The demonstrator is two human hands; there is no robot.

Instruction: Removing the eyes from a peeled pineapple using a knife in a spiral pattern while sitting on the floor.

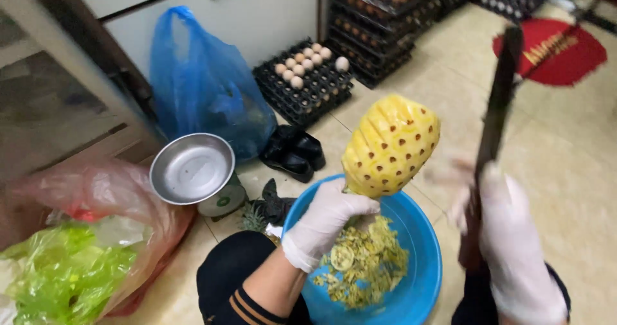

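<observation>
Beige glossy floor tiles (565, 151) run under the whole scene, seen from above. Left hand (324, 219), in a thin white glove, is clenched around the base of one peeled pineapple (391, 146) and holds it upright over a basin; the fruit is yellow, oval, with shallow diagonal grooves cut across its top and rows of small brown eyes lower down. Right hand (508, 235), also white-gloved and motion-blurred, grasps the handle of one long dark knife (495, 116), blade pointing up, just right of the pineapple and not touching it. Below both hands sits a round blue plastic basin (424, 280) holding a heap of yellow-green peel scraps (363, 264). Black trouser knees frame the basin on each side. Left of the basin stands one scale with a round, dull metal pan (191, 168). Behind it lies a crumpled translucent blue bag (202, 84), with one pair of black shoes (294, 151) beside it. Farther back, black egg trays (305, 84) are stacked; the top one shows about nine pale eggs. More tray stacks line the wall beyond. At far left sit one pink bag (109, 190) and one green bag (64, 273), both thin film. One red mat (553, 52) lies at upper right.
</observation>
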